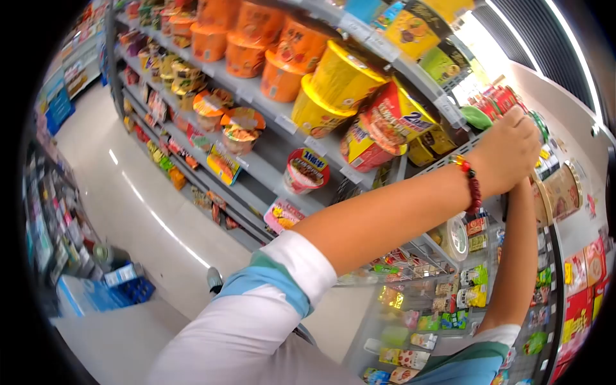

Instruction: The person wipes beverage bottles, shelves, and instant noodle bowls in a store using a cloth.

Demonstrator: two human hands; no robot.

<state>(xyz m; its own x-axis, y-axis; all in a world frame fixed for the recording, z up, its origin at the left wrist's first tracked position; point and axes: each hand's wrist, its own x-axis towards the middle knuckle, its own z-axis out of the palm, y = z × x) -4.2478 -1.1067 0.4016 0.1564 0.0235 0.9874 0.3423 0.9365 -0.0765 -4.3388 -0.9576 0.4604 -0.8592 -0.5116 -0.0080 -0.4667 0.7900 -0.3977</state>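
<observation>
My left hand (504, 153), with a red beaded bracelet (473, 186) at the wrist, is raised at the upper right. Its fingers are curled closed, and whatever they hold, if anything, is hidden. My right forearm (520, 256) comes up from below and meets the left hand. The right hand's fingers are hidden behind the left. Near the hands are a green rounded item (476, 117), red packages (497, 101) and clear round tubs (564, 191).
Tilted shelves hold orange noodle cups (285, 76), yellow noodle tubs (321, 106) and a red-yellow multipack (382, 128). Below my arms are racks of snack bags (471, 295). A pale floor aisle (138, 186) runs along the left, with a blue box (90, 298) beside it.
</observation>
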